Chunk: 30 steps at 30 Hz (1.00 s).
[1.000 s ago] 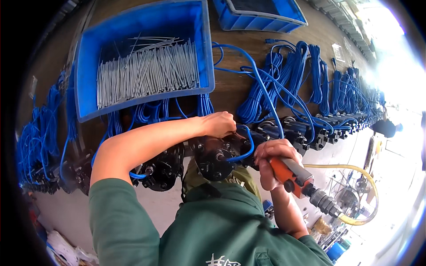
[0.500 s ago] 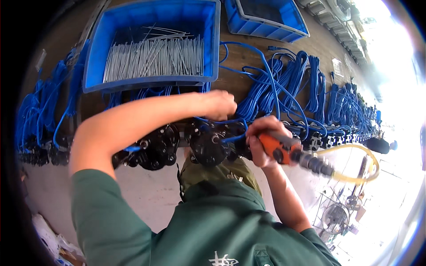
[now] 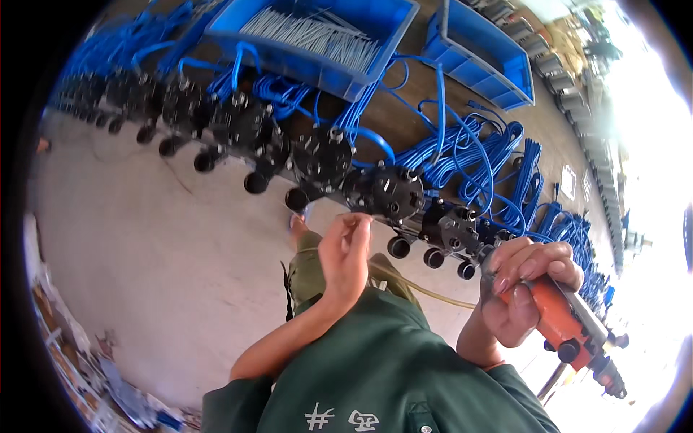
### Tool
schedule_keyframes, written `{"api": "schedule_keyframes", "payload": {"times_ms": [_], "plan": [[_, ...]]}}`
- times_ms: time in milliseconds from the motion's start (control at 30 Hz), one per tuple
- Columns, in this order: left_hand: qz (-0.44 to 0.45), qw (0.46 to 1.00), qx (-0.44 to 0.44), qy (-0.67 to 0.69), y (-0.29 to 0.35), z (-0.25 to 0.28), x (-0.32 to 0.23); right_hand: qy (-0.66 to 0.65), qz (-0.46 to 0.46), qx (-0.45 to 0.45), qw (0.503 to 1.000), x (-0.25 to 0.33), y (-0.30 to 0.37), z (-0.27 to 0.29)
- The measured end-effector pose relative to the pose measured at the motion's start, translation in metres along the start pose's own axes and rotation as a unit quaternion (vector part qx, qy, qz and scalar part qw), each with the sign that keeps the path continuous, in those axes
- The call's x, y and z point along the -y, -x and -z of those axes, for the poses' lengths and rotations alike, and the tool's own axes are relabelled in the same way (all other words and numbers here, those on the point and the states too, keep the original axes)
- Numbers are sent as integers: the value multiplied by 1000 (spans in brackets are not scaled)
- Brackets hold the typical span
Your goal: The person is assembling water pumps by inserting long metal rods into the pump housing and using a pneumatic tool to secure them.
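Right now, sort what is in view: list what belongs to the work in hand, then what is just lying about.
In use:
- orange power screwdriver, gripped by the right hand
- left hand, fingertips pinched beside the black round units lined up on the bench
- blue cables attached to those units
- blue bin of metal pins

Lying about:
- second blue bin
- scraps on the floor
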<state>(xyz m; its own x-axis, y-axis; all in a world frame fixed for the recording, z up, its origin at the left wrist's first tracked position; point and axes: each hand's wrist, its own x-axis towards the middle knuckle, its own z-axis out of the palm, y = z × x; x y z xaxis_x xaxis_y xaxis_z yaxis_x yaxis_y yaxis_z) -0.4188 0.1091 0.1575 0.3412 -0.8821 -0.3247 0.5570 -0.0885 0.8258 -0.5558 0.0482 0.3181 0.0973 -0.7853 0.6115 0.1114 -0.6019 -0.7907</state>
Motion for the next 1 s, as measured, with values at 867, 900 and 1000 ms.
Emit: {"api": "schedule_keyframes", "payload": {"times_ms": [867, 900, 1000], "plan": [[274, 827, -83, 483, -41, -20, 146, -7, -103, 32, 994, -89, 52, -1], [274, 829, -83, 480, -40, -20, 147, -16, -103, 32, 994, -92, 52, -2], [274, 838, -86, 465, -38, -19, 142, -27, -111, 49, 992, -100, 56, -7]]}}
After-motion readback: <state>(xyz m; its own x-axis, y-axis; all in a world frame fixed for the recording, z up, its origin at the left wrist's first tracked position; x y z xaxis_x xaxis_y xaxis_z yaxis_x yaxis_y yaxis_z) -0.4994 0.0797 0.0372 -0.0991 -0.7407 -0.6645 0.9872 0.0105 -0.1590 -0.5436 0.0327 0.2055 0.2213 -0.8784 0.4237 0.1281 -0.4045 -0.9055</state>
